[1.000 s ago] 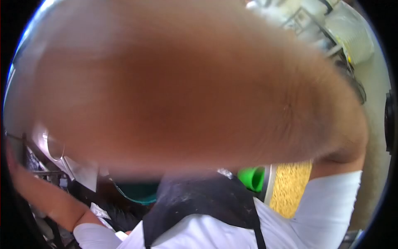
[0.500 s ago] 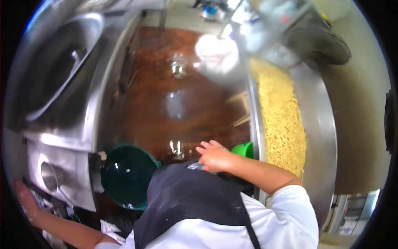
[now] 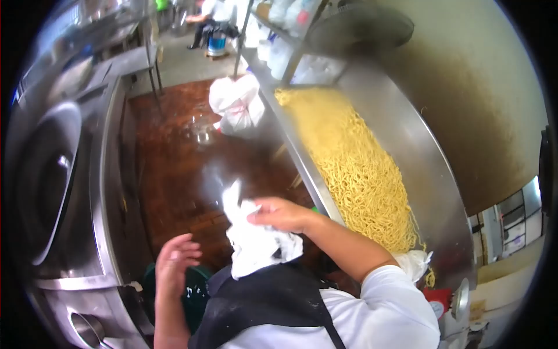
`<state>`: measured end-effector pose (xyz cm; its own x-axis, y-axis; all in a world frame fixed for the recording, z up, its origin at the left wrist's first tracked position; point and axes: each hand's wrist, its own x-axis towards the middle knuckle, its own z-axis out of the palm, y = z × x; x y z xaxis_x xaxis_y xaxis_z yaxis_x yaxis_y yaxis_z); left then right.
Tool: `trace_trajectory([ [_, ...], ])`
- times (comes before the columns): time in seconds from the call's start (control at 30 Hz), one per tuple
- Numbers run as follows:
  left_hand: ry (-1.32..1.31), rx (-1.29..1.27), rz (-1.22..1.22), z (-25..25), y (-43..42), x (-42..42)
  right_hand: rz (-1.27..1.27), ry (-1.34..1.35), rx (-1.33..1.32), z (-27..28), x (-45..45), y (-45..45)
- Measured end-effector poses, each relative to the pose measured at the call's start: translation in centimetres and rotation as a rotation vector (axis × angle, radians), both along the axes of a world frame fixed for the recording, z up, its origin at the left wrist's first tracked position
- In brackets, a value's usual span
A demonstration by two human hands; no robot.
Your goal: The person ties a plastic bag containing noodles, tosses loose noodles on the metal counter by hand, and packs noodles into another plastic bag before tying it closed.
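My right hand (image 3: 280,214) pinches a crumpled white cloth or plastic bag (image 3: 258,247), which hangs in front of my dark apron (image 3: 267,308). To the left of it, my left hand (image 3: 177,259) is raised with the fingers slightly curled and apart, holding nothing. Beneath that hand is a dark green tub (image 3: 197,291), partly hidden by my arm. On my right a steel trough (image 3: 427,168) holds a long heap of yellow noodles (image 3: 366,186).
A wok (image 3: 43,180) sits in the steel counter on the left. White bags (image 3: 238,104) stand on the wet red floor (image 3: 168,174). A red scale (image 3: 439,302) is at the lower right. Far back, a person (image 3: 218,17) sits.
The view has swung right. My right hand now holds the white item, and my left hand has come inward from the far left edge. The forearm that blocked the earliest view is gone.
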<state>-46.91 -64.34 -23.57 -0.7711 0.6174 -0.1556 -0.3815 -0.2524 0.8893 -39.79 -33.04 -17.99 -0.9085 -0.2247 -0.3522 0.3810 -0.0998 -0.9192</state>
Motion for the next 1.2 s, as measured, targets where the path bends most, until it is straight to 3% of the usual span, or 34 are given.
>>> trace_trajectory([
  [0.07,0.092,0.011,-0.134,0.7,4.9,0.8,-0.203,0.044,-0.092,3.2,-0.3,0.1],
  [0.17,0.132,0.089,-0.315,0.8,11.0,0.3,-0.386,0.23,-0.159,2.1,-0.8,0.6],
  [0.23,0.095,0.062,-0.254,1.0,13.7,0.3,-0.447,0.251,-0.124,0.7,-0.3,2.1],
  [0.3,-0.048,-0.026,-0.359,1.0,16.7,0.0,-0.581,0.146,-0.009,-0.1,0.8,4.9],
  [0.47,-0.104,-0.164,-0.305,0.4,22.7,-0.2,-0.82,0.211,-0.011,-1.3,3.8,11.4],
  [0.57,-0.244,-0.114,-0.12,0.6,26.1,-0.4,-0.994,0.248,-0.069,-2.7,5.2,15.0],
  [0.63,-0.306,-0.046,0.037,0.6,27.8,-1.2,-1.112,0.302,-0.185,-2.7,5.6,16.8],
  [0.77,-0.35,-0.082,0.034,1.5,29.3,-3.5,-1.296,0.287,-0.396,-1.4,6.6,19.3],
  [0.83,-0.378,0.249,-0.157,1.5,29.9,-5.0,-1.201,0.301,-0.635,-1.8,7.3,20.4],
  [0.9,-0.362,0.465,-0.571,1.9,28.9,-7.0,-1.241,0.285,-0.717,-1.2,7.1,20.9],
  [1.0,-0.207,0.329,-0.86,-2.1,28.2,-9.7,-1.339,0.282,-0.592,0.6,7.0,21.2],
  [1.03,-0.402,-0.022,-0.743,-0.9,30.7,-8.2,-1.356,0.293,-0.564,1.0,6.8,21.3],
  [1.1,-0.89,0.335,-1.38,-5.5,35.0,-9.7,-1.383,0.271,-0.463,1.5,6.7,21.2],
  [1.17,-0.762,0.054,-1.005,-4.5,38.2,-6.7,-1.37,0.319,-0.4,2.2,6.4,20.3],
  [1.2,-0.857,0.116,-0.982,-1.7,39.5,-5.9,-1.396,0.308,-0.357,2.2,6.3,19.9],
])
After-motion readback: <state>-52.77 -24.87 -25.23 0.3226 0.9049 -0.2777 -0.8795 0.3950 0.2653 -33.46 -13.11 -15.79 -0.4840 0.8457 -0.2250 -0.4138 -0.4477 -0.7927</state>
